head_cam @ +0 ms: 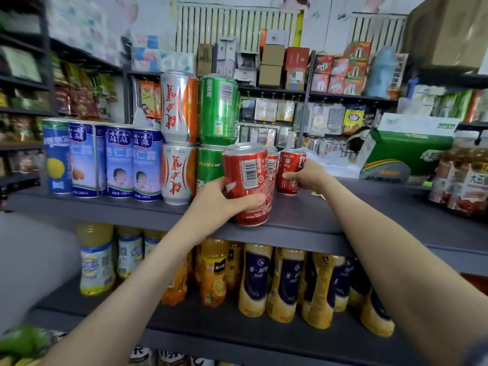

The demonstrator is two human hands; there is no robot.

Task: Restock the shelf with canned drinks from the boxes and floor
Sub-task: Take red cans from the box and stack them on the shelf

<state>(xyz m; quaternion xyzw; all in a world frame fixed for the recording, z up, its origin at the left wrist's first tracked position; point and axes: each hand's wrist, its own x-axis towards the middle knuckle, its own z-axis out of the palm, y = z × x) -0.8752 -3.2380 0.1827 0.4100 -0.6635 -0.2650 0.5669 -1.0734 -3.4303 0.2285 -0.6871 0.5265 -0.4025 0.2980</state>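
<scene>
Shelf [105, 207] edge, left hand [219, 204] gripping near red can [248, 183], right hand [306, 175] gripping far red can [290, 167] just behind.

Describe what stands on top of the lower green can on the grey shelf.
A second green can stands on the lower green can. The left hand and the red can it grips cover the lower can's right side and base; whatever stands behind is hidden.

Cans [148, 162] on shelf [105, 207], bottles [257, 278] below
</scene>
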